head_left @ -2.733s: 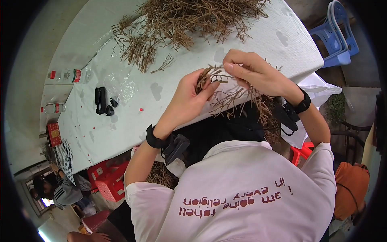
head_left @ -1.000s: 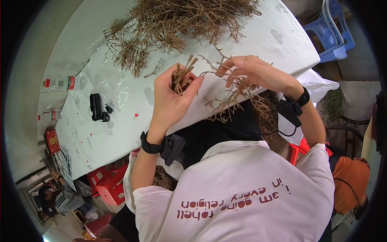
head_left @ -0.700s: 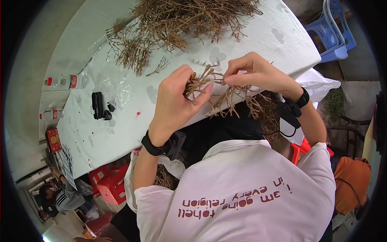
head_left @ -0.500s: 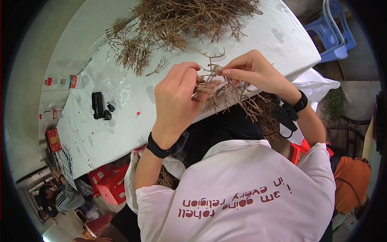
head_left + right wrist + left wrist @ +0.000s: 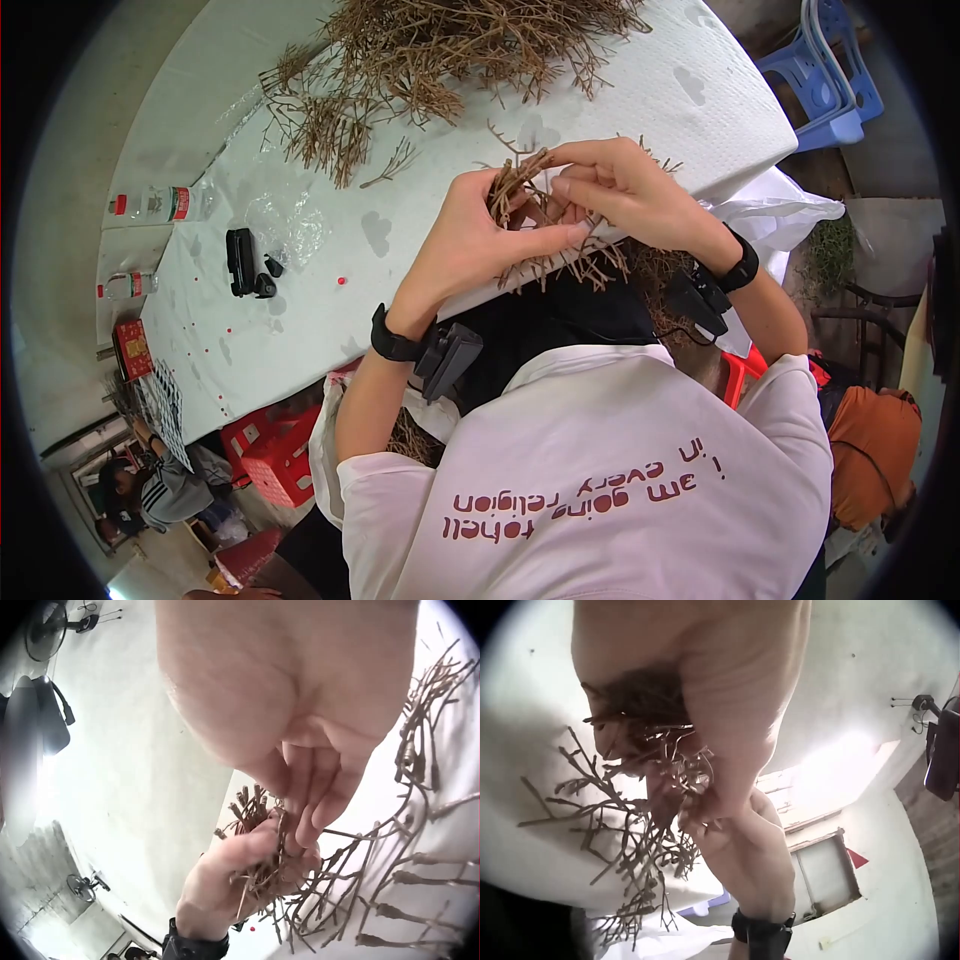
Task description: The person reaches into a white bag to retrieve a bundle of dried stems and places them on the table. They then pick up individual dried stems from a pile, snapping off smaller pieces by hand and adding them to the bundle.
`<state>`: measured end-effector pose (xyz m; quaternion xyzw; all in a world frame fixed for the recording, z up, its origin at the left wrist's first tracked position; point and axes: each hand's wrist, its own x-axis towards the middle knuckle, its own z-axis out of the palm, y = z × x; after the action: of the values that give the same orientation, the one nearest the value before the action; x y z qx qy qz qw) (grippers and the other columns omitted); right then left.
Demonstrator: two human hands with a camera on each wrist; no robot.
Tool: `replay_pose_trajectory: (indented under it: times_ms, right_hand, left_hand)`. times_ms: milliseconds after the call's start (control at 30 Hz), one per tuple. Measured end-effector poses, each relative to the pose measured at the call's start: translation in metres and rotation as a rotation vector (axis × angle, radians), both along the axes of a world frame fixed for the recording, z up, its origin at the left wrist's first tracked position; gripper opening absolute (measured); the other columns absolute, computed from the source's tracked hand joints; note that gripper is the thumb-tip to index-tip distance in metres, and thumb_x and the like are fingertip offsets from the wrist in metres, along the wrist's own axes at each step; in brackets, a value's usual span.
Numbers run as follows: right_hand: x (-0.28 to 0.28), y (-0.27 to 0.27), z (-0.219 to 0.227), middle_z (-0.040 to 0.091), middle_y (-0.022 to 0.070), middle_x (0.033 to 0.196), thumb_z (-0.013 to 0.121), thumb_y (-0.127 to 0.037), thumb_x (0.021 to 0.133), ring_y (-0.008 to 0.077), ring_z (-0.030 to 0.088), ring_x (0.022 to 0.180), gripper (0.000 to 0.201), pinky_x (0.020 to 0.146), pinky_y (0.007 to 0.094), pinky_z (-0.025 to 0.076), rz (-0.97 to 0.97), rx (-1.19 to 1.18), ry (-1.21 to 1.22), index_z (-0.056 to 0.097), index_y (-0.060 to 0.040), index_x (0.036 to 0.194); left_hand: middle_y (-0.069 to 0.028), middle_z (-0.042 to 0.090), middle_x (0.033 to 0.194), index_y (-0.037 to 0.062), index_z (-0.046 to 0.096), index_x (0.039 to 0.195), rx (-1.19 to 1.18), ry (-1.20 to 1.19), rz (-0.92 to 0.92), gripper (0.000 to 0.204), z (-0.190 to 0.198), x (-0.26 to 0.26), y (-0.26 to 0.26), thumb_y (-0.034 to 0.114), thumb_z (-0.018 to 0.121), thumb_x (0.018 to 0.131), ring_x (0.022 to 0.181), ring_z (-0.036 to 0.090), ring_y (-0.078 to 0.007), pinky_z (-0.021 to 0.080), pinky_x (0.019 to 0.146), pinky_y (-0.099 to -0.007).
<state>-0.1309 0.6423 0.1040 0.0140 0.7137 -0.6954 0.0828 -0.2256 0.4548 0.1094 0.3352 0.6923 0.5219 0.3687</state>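
Note:
My left hand (image 5: 468, 238) holds a bundle of dry, brown, branching twigs (image 5: 512, 192) above the near edge of the table, its thumb stretched toward the right hand. Close beside it, my right hand (image 5: 645, 198) has its fingers curled in at the same bundle. In the right wrist view, the right thumb and fingertips meet at the cut stem ends (image 5: 251, 810), touching the left fingers. Forked tips (image 5: 641, 862) hang below the hands in the left wrist view. The palms partly hide the bundle's middle.
A large heap of similar twigs (image 5: 450, 55) covers the table's far side, with a small loose sprig (image 5: 392, 163) near it. To the left lie a black case (image 5: 240, 262), clear plastic wrap and bottles (image 5: 160, 204). Blue stools (image 5: 825, 85) stand at the right.
The hands stood apart a second ago, with the right fingers spread near a twig. Since then the left hand has moved right with its bundle, and the right fingers have closed in on it.

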Motion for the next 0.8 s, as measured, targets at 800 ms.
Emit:
replay_pose_trajectory:
  times_ms: [800]
  right_hand:
    - [0.009, 0.022, 0.008, 0.055, -0.0009, 0.058, 0.052, -0.027, 0.105, 0.0082, 0.049, 0.052, 0.041, 0.051, 0.0276, 0.038, 0.314, 0.481, 0.221, 0.064, -0.0020, 0.074]
  left_hand:
    - [0.0021, 0.053, 0.080, 0.0040, 0.048, 0.105, 0.037, 0.004, -0.083, 0.018, -0.009, -0.032, -0.074, 0.003, 0.064, 0.095, 0.067, 0.051, -0.0051, 0.041, 0.053, -0.0226]
